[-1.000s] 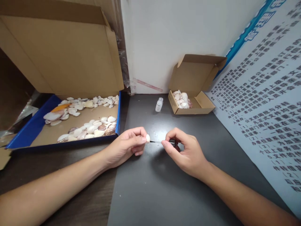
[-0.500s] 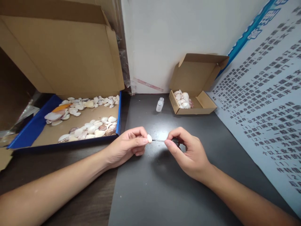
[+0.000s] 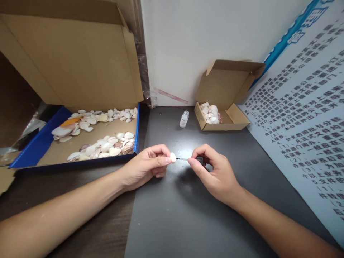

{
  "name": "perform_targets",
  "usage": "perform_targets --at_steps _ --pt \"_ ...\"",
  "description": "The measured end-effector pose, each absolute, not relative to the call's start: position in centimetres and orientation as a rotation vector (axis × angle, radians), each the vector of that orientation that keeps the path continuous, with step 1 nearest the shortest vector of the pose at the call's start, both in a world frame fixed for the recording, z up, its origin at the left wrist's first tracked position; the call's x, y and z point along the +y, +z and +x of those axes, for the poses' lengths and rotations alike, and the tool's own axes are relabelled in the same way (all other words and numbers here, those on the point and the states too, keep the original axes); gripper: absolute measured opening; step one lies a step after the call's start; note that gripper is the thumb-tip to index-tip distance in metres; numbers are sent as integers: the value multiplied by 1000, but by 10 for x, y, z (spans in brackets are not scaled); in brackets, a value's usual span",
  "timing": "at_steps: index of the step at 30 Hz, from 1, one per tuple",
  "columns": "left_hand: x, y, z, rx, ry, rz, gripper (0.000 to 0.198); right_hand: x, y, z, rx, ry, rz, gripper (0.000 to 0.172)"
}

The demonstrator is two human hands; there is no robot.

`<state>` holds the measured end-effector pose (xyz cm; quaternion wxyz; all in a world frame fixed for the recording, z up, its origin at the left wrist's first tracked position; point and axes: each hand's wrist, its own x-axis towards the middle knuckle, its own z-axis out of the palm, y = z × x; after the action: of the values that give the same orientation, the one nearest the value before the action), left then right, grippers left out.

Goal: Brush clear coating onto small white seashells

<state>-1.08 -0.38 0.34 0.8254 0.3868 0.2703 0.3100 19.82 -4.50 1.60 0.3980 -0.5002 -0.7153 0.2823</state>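
Observation:
My left hand (image 3: 154, 162) is closed, pinching a small white seashell (image 3: 173, 157) between thumb and fingertips above the dark mat. Facing it, my right hand (image 3: 212, 170) is closed on a thin applicator brush (image 3: 184, 159) with a black cap-like handle, mostly hidden in the fingers. The brush's dark tip touches the shell or lies right at its edge; I cannot tell which. Behind the hands a small uncapped glass bottle (image 3: 184, 119) with a whitish label stands upright on the mat.
On the left, an open blue-edged cardboard box (image 3: 136, 130) holds seashells in two groups. A smaller open cardboard box (image 3: 228, 127) with white shells sits at the back right. A white panel (image 3: 172, 53) rises behind, and a printed poster (image 3: 301, 136) leans along the right.
The shell has turned slightly in my left fingers, showing more of its face. The view has shifted a little; both hands keep nearly the same pose.

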Motion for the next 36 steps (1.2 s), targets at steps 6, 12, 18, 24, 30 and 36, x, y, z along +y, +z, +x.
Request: perform_targets --at_steps 6,12,18,24,30,36 --pt "-5 3 -9 577 667 885 15 -45 13 198 -1793 755 -1186 8" --pt "-6 3 -8 618 679 891 18 -46 10 197 -1731 793 -1167 9" --pt "-6 3 -7 653 665 938 22 -44 6 201 -1663 924 -1147 17" --pt "-5 2 -9 685 640 988 24 -43 2 195 -1354 1250 -1058 26" --pt "-4 1 -11 667 631 974 24 -40 6 189 -1282 1345 -1105 31" --pt "-3 1 -12 635 631 916 22 -39 5 191 -1271 1416 -1078 29"
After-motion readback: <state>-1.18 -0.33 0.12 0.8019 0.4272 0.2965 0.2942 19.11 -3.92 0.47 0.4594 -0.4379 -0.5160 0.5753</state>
